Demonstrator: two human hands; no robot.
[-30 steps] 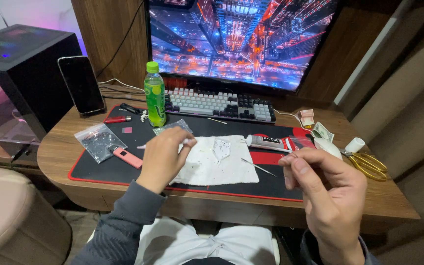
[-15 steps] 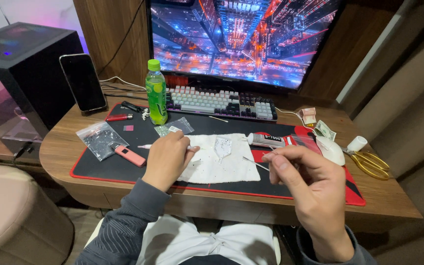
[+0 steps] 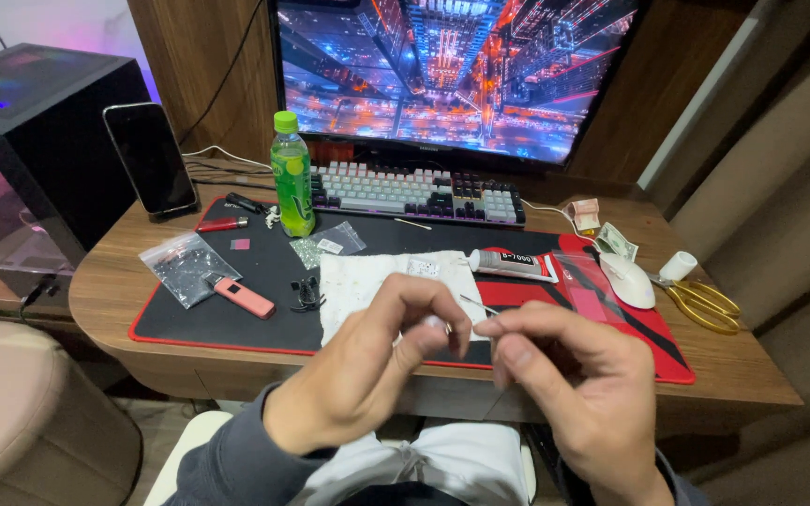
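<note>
Both hands are raised above the near edge of the surface (image 3: 742, 365). A thin needle-like pin (image 3: 476, 305) is pinched between thumb and forefinger of the right hand (image 3: 574, 394). The fingertips of the left hand (image 3: 377, 365) are pressed together on something too small to identify. Beyond them, a white cloth (image 3: 367, 281) is spread on the black-and-red mat (image 3: 264, 272).

left hand (image 3: 367, 370) pinching, right hand (image 3: 578, 394) pinching
</note>
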